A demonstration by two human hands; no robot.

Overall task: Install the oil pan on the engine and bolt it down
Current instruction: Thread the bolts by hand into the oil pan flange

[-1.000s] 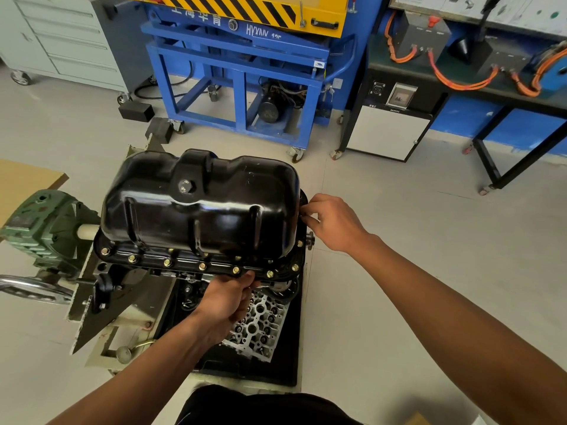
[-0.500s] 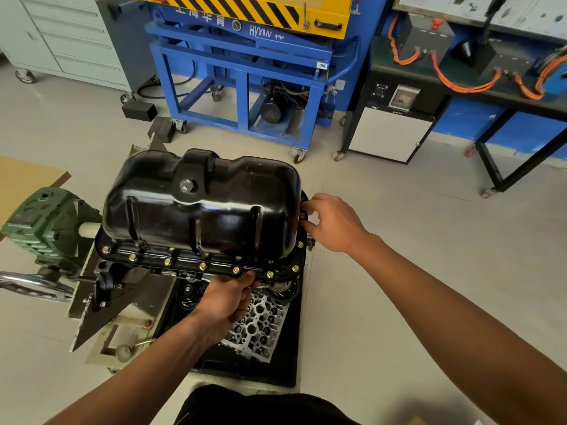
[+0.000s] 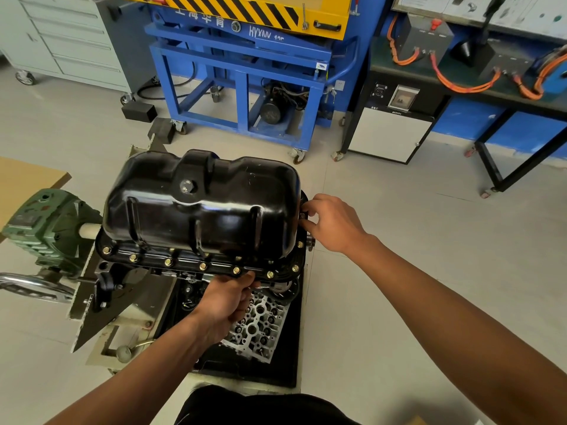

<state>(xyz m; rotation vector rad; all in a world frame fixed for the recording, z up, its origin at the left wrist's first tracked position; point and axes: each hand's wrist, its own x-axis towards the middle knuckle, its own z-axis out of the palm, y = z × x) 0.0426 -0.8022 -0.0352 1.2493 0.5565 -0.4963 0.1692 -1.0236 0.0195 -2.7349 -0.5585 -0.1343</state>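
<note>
A glossy black oil pan (image 3: 202,207) sits upside-up on the engine block, which is mounted on a stand. Several brass-coloured bolts (image 3: 202,266) line its near flange. My left hand (image 3: 225,297) grips the near edge of the flange from below, fingers curled round it near one bolt. My right hand (image 3: 331,222) is at the pan's right end, its fingertips pinching a small bolt (image 3: 302,215) at the flange there. The engine under the pan is mostly hidden.
A green gearbox (image 3: 46,222) with a chrome handwheel (image 3: 33,286) holds the engine at the left. A cylinder head (image 3: 260,326) lies on the black tray (image 3: 276,372) below. A blue wheeled frame (image 3: 242,87) and a black bench (image 3: 460,87) stand behind.
Both hands stay at the same spots on the flange. The fingers of my right hand have shifted slightly on the bolt at the pan's right end.
</note>
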